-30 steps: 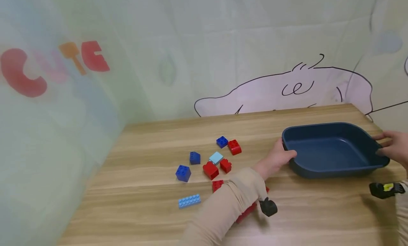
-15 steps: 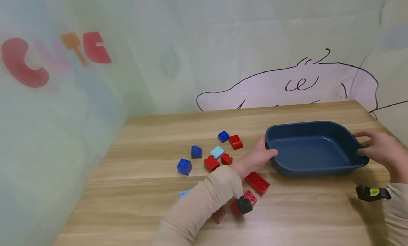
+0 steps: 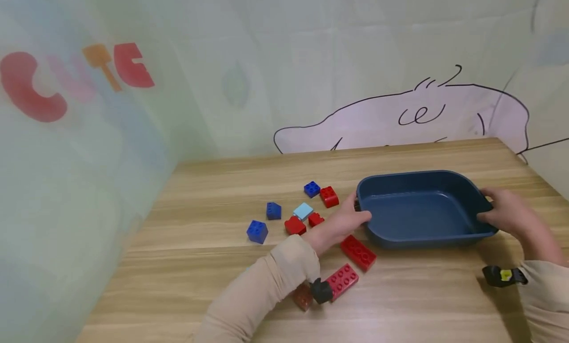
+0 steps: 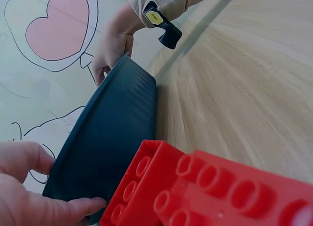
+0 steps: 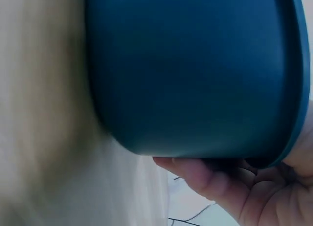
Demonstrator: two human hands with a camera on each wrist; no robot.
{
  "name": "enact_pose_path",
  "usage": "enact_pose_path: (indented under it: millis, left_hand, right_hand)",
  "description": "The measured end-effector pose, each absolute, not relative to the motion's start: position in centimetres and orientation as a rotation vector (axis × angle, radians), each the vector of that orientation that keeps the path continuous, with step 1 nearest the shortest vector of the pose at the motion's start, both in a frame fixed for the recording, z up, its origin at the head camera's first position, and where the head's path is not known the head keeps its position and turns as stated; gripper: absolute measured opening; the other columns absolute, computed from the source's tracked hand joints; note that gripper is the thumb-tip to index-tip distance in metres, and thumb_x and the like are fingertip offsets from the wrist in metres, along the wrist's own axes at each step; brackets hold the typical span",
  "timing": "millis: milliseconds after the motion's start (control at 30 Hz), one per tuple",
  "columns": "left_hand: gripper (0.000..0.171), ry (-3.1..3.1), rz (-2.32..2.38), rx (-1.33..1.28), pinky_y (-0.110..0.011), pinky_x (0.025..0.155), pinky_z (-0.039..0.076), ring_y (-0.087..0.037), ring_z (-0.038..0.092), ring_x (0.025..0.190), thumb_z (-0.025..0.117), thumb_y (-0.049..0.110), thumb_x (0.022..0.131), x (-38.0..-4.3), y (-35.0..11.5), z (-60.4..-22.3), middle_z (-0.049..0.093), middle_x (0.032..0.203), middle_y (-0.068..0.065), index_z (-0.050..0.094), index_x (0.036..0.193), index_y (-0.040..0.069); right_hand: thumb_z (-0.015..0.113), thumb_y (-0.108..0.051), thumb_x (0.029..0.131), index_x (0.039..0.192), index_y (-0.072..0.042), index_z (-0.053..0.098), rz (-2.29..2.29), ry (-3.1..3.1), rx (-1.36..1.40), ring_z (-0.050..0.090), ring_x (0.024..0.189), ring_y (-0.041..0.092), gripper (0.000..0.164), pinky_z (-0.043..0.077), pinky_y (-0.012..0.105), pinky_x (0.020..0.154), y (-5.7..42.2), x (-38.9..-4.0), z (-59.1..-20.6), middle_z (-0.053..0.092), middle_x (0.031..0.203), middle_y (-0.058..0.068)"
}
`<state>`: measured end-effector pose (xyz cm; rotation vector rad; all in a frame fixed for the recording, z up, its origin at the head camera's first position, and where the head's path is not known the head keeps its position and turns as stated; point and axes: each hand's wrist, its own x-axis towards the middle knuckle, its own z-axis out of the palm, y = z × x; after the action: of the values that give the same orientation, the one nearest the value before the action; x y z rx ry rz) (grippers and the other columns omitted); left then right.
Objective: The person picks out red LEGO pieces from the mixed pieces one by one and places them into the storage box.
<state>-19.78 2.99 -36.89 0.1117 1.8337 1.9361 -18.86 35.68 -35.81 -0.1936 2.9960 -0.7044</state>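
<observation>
Both hands hold a dark blue plastic basin (image 3: 413,215) with rounded corners, one hand at each end. My left hand (image 3: 341,223) grips its left end, thumb over the rim. At the opposite end my right hand (image 3: 511,215) grips the rim, and the right wrist view shows its fingers (image 5: 208,182) curled against the outer wall. Nothing shows inside the basin. Close by the left hand lie a long red toy brick (image 3: 358,252) and a pinkish-red one (image 3: 344,280). Whether the basin's base touches the table cannot be told.
Left of the basin, blue bricks (image 3: 257,232), a light blue brick (image 3: 303,211) and smaller red bricks (image 3: 295,226) lie scattered on the wooden table (image 3: 200,200). A brownish-red piece (image 3: 303,297) is partly behind the left sleeve. A printed curtain (image 3: 249,66) hangs behind.
The basin has moved left across the table, with both hands keeping hold of its ends. It is now closer to the bricks, which stay in place. The left forearm uncovers the two long red bricks.
</observation>
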Motion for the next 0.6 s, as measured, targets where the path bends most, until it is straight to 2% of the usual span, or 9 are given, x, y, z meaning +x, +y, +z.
enact_pose_path:
  millis: [167, 433, 600]
  left_hand:
    - [0.065, 1.784, 1.955, 0.121, -0.046, 0.092, 0.044, -0.029, 0.05, 0.113, 0.048, -0.013, 0.085, -19.6, 2.3, -36.8, 0.042, 0.133, -0.014, 0.029, 0.143, 0.008]
    - [0.061, 1.818, 1.911, 0.105, -0.042, 0.085, 0.049, -0.025, 0.056, 0.102, 0.048, -0.012, 0.085, -19.3, 0.9, -36.3, 0.047, 0.126, -0.016, 0.031, 0.141, 0.003]
    - [0.061, 1.789, 1.923, 0.059, -0.042, 0.087, 0.049, -0.026, 0.054, 0.105, 0.049, -0.013, 0.084, -19.1, 0.5, -36.2, 0.045, 0.129, -0.016, 0.031, 0.141, 0.001]
  right_hand:
    - [0.066, -0.002, 0.073, 0.114, 0.028, 0.039, -0.729, 2.999, -0.196, 0.054, 0.089, 0.053, 0.057, 0.045, 0.058, 0.072, 35.0, -18.6, -36.0, 0.053, 0.099, 0.043]
    - [0.063, -0.005, 0.076, 0.113, 0.028, 0.04, -0.732, 2.947, -0.182, 0.056, 0.084, 0.044, 0.054, 0.046, 0.055, 0.072, 34.0, -18.7, -36.1, 0.055, 0.098, 0.04]
    - [0.063, -0.004, 0.077, 0.111, 0.027, 0.042, -0.753, 2.932, -0.179, 0.056, 0.082, 0.042, 0.05, 0.046, 0.053, 0.07, 33.6, -18.5, -36.5, 0.056, 0.095, 0.038]
